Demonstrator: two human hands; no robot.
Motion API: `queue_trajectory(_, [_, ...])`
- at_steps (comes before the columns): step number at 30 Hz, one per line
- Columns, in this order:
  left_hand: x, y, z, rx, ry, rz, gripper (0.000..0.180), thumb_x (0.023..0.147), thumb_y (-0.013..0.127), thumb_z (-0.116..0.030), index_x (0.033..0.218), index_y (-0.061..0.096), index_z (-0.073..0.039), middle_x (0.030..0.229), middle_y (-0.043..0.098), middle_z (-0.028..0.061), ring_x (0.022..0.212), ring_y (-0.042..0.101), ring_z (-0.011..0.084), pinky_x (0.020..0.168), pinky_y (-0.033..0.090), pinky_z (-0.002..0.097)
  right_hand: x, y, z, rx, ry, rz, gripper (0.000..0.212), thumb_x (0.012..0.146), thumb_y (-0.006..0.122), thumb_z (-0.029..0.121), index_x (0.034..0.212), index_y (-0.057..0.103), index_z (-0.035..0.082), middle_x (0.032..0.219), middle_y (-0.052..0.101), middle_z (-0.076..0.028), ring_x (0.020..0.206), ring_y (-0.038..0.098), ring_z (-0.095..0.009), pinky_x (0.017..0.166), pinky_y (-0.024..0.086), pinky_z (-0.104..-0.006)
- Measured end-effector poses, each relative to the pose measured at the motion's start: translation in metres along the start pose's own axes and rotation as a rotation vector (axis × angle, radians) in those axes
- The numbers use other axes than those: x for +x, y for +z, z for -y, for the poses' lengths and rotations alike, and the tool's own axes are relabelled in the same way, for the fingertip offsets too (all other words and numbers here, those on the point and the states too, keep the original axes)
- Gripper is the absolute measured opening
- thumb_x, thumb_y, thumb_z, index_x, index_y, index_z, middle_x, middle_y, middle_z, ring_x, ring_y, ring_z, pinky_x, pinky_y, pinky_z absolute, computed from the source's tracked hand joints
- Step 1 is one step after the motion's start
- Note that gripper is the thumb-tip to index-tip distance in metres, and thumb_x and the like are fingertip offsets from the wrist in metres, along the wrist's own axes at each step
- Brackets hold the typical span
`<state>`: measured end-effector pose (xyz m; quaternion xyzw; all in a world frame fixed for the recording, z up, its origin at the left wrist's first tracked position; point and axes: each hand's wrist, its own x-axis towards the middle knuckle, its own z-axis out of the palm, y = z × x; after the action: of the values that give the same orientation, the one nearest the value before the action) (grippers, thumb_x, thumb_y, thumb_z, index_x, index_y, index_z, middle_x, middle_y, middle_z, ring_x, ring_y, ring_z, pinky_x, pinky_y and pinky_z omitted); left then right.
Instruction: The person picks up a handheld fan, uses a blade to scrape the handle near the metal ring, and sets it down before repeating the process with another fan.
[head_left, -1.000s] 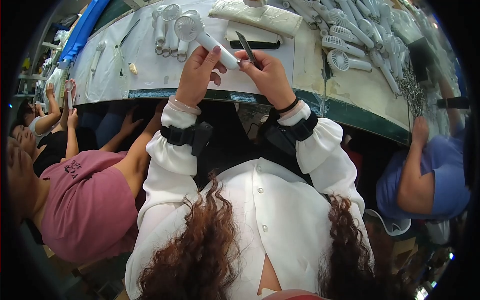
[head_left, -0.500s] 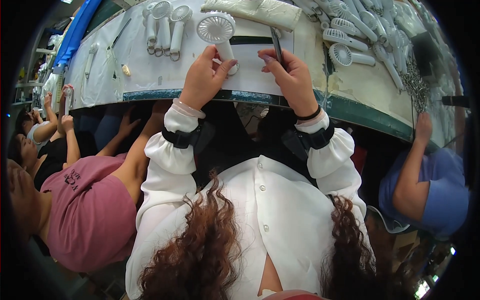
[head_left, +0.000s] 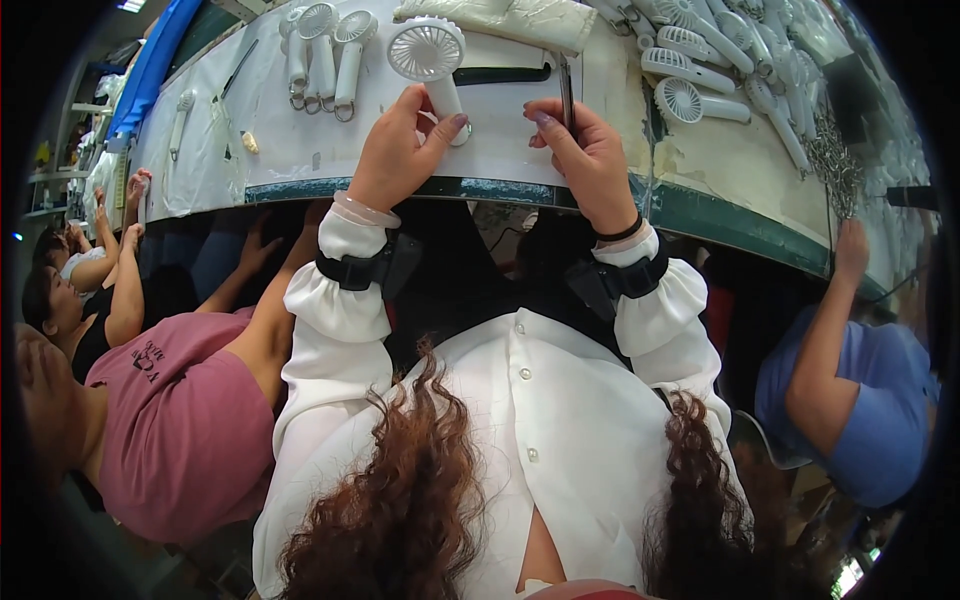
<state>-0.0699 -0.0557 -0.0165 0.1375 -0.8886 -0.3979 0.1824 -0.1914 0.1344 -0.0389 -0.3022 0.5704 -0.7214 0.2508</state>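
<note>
Item 1: white handheld fan [head_left: 428, 50], qty 1, gripped by handle in L hand [head_left: 398, 155], grille up, nr front edge of tabletop [head_left: 700, 165]; base contact w/ surface: can't tell.
Item 2: slim dark tool [head_left: 567, 90], prob. tweezers, qty 1, pinched in R hand [head_left: 592, 160], roughly upright, apart from fan.
Risks (judged): fan could slip or swivel; cause: smooth handle, one-hand hold. Tool could scratch housing or prick L hand if brought close w/o care. Fan row [head_left: 318, 55], qty 3+, rings at handle ends, L of item 1: a wide L-arm sweep could knock it. Fan pile [head_left: 690, 60], R side, overlapping: pulling one poss. shifts others. Metal hardware heap [head_left: 832, 160], far R: tangled pcs. may snag.
Containers: crumpled plastic [head_left: 822, 28], upper R, poss. bag; contents unclear. Pale wrapped pack [head_left: 520, 20], top ctr.; contents hidden. Row & pile fans: loose on tabletop, unboxed.
</note>
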Motion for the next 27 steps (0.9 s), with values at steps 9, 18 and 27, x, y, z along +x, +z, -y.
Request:
queue_trajectory(9, [0.004,-0.001,-0.002,-0.020,-0.003,0.012,0.041,0.088,0.066,-0.031,0.109,0.054,0.002,0.090,0.065,0.0110,0.074,0.060,0.0179,0.069,0.049,0.0303,0.000,0.002,0.000,-0.021,-0.022,-0.003,0.018,0.095,0.055,0.012,0.108,0.063,0.003,0.097,0.064,-0.001,0.076,0.056,-0.004,0.053,0.035,-0.0169])
queue_trajectory(18, [0.006,0.000,0.008,-0.096,-0.010,-0.001,0.039,0.089,0.065,-0.027,0.111,0.054,0.003,0.091,0.065,0.0107,0.076,0.061,0.0174,0.070,0.049,0.0288,0.000,0.002,-0.001,-0.044,-0.026,0.002,0.017,0.094,0.055,0.011,0.107,0.064,0.003,0.093,0.064,0.000,0.074,0.055,-0.003,0.053,0.035,-0.0168])
queue_trajectory(27, [0.007,-0.005,0.012,-0.204,-0.056,0.076,0.036,0.090,0.064,-0.024,0.113,0.052,0.002,0.093,0.063,0.0088,0.079,0.060,0.0144,0.070,0.049,0.0271,-0.002,0.002,0.000,-0.039,-0.025,0.000,0.017,0.094,0.056,0.012,0.105,0.065,0.003,0.092,0.064,0.001,0.073,0.055,-0.003,0.052,0.035,-0.0166])
